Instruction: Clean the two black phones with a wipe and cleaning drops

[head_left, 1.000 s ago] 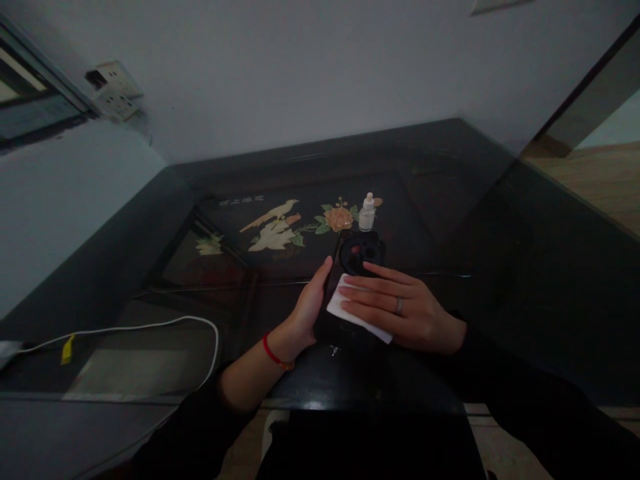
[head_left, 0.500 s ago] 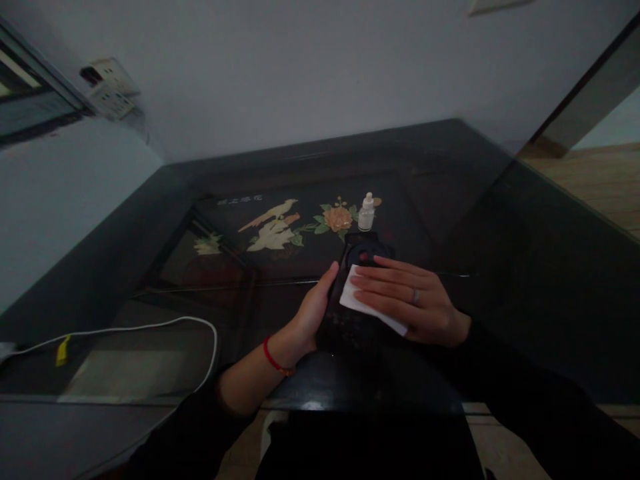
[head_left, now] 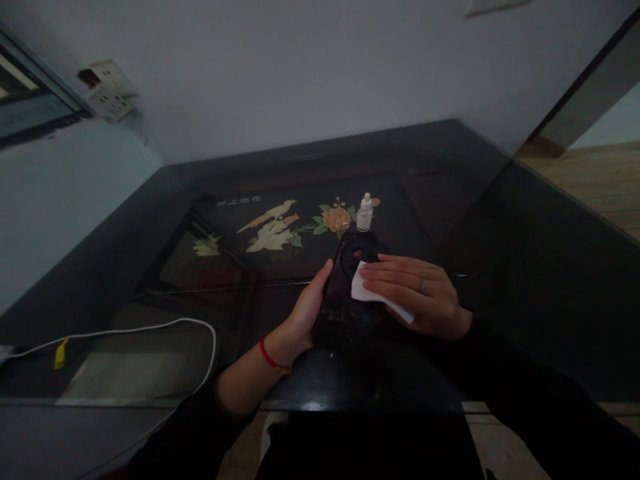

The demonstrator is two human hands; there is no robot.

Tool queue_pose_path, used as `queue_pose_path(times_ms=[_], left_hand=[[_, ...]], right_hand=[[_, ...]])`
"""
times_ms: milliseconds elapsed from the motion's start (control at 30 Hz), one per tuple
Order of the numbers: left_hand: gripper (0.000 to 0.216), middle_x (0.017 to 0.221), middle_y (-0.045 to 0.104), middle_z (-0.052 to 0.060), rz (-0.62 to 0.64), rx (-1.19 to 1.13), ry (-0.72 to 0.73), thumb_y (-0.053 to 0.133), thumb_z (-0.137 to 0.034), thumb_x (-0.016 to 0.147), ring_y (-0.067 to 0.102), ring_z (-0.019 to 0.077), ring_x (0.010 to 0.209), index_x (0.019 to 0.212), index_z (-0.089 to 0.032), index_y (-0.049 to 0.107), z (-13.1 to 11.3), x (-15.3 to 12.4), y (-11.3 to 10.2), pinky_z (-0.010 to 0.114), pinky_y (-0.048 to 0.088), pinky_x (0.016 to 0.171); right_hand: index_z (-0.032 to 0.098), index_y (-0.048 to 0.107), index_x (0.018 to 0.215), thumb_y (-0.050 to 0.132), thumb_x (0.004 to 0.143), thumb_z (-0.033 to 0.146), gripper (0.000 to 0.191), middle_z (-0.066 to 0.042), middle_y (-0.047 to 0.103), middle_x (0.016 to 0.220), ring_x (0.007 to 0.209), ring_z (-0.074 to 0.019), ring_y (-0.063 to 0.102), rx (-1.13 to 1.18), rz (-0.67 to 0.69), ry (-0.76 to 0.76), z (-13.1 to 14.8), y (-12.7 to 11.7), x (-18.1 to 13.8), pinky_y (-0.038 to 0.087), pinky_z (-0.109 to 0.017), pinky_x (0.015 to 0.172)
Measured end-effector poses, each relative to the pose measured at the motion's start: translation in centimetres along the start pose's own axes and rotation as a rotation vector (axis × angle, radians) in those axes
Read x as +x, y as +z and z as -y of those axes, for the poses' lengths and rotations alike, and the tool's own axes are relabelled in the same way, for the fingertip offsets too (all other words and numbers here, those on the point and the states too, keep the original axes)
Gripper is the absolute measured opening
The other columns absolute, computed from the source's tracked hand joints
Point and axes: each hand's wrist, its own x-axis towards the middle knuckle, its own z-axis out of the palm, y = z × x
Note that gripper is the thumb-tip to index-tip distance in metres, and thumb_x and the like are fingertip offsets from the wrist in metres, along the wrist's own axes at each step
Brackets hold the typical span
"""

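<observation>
A dark phone case (head_left: 340,313) with a round camera opening at its far end tilts above the table's near half. Wrapped round its left edge, my left hand (head_left: 306,308) holds it, thumb along the side and the other fingers hidden underneath. My right hand (head_left: 425,293) presses a folded white tissue (head_left: 367,288) onto the case's upper face, just below the opening. The fingers lie close together over the tissue, whose lower edge lifts away to the right. Just beyond the case, a small clear bottle (head_left: 365,215) with a white cap stands upright.
The dark glossy table (head_left: 425,153) bears a bird-and-flower picture (head_left: 275,230) and reaches the wall behind. A white cable (head_left: 135,328) with a yellow tag (head_left: 61,355) curves along the left. Power sockets (head_left: 111,90) are at the upper left wall.
My right hand has slid the tissue slightly up and to the right on the case. The case has shifted a little left with my left hand.
</observation>
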Motion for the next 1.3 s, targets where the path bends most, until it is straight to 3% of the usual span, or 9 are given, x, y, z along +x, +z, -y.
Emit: queue_pose_path(times_ms=[133,233,333,500,633,767,900,1100,1300], left_hand=[[0.059,0.105,0.071,0.013,-0.020,-0.013,-0.089,0.028,-0.052,0.095,0.066,0.0272,0.100,0.129,-0.014,0.057,-0.9,-0.8,0.9,0.046,0.046,0.094],[0.056,0.105,0.071,0.013,-0.031,0.004,-0.135,0.030,-0.051,0.095,0.066,0.0280,0.101,0.127,-0.014,0.058,-0.6,-1.1,0.9,0.047,0.046,0.094],[0.048,0.106,0.071,0.010,-0.008,0.003,-0.082,0.037,-0.045,0.094,0.065,0.0272,0.101,0.127,-0.019,0.060,0.1,-0.6,0.5,0.045,0.046,0.095],[0.047,0.105,0.071,0.008,-0.007,-0.005,0.005,0.040,-0.045,0.093,0.065,0.0252,0.102,0.128,-0.019,0.059,0.1,0.1,0.2,0.041,0.046,0.097],[0.055,0.105,0.071,0.011,-0.021,0.004,-0.024,0.031,-0.050,0.095,0.065,0.0260,0.102,0.128,-0.015,0.057,-1.2,-0.8,0.6,0.045,0.046,0.096],[0.058,0.104,0.071,0.013,0.003,0.019,-0.080,0.027,-0.053,0.095,0.065,0.0286,0.103,0.128,-0.015,0.057,-1.3,-1.4,1.0,0.050,0.045,0.095],[0.048,0.101,0.072,0.010,-0.006,-0.002,-0.118,0.035,-0.045,0.096,0.065,0.0274,0.101,0.126,-0.017,0.059,-0.2,-0.9,0.7,0.048,0.044,0.097],[0.043,0.087,0.073,0.006,-0.011,-0.043,0.005,0.038,-0.042,0.095,0.068,0.0207,0.089,0.118,-0.016,0.063,-0.5,-0.3,0.1,0.039,0.045,0.097],[0.061,0.097,0.073,0.012,0.090,0.022,-0.109,0.024,-0.054,0.096,0.067,0.0263,0.094,0.123,-0.013,0.060,-1.5,-1.1,0.7,0.050,0.046,0.092]], right_hand=[[0.016,0.063,0.118,0.057,0.083,0.008,0.037,-0.011,0.072,0.109,0.104,-0.0224,0.067,-0.128,-0.176,0.150,-0.5,-0.3,-0.4,0.054,-0.043,0.095],[0.019,0.059,0.126,0.056,0.085,0.009,0.042,-0.010,0.067,0.121,0.114,-0.0235,0.062,-0.147,-0.174,0.238,-0.7,-0.2,-0.4,0.051,-0.045,0.100],[0.021,0.055,0.131,0.050,0.089,0.008,0.044,-0.009,0.063,0.128,0.122,-0.0229,0.056,-0.080,-0.068,0.179,-0.4,0.1,-0.1,0.048,-0.047,0.104],[0.018,0.062,0.119,0.050,0.092,0.020,0.029,-0.010,0.067,0.121,0.122,-0.0237,0.056,0.009,0.076,-0.017,0.1,0.2,0.4,0.049,-0.049,0.101],[0.016,0.064,0.113,0.057,0.086,0.015,0.028,-0.011,0.071,0.112,0.111,-0.0239,0.063,-0.063,-0.070,0.103,-0.3,-0.2,-0.1,0.053,-0.045,0.095],[0.018,0.061,0.121,0.055,0.087,0.011,0.036,-0.011,0.067,0.120,0.114,-0.0244,0.061,-0.132,-0.147,0.291,-0.8,-0.3,-0.3,0.052,-0.044,0.096],[0.019,0.056,0.127,0.048,0.089,0.007,0.041,-0.012,0.064,0.126,0.122,-0.0228,0.055,-0.086,-0.067,0.199,-0.2,0.2,0.1,0.049,-0.045,0.100],[0.014,0.064,0.111,0.054,0.089,0.019,0.025,-0.012,0.069,0.116,0.117,-0.0253,0.059,-0.037,0.026,-0.030,0.4,0.3,0.4,0.049,-0.049,0.100],[0.016,0.065,0.111,0.056,0.084,0.009,0.028,-0.012,0.069,0.115,0.109,-0.0246,0.063,-0.175,-0.149,0.203,-0.6,-0.3,-0.2,0.053,-0.045,0.093]])
